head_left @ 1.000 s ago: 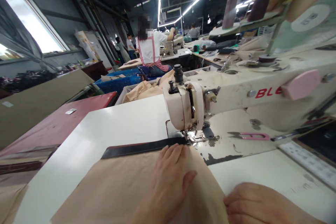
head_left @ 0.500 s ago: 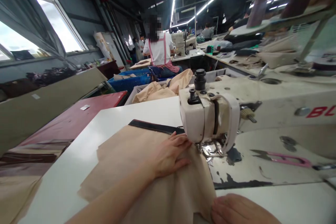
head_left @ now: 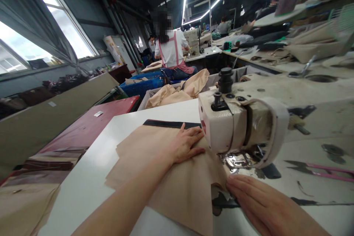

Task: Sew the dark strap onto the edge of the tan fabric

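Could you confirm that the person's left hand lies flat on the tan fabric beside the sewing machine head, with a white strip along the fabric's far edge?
Not quite: the head view shows the strip is black, not white. The left hand does lie flat on the tan fabric beside the sewing machine head.

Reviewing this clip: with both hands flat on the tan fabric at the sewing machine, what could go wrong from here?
The right hand lies close to the presser foot, so fingertips might stray towards the needle. The left hand presses the tan fabric beside the machine head; uneven pressure may skew the seam along the dark strip. The fabric's near edge overhangs the white table and might drag.
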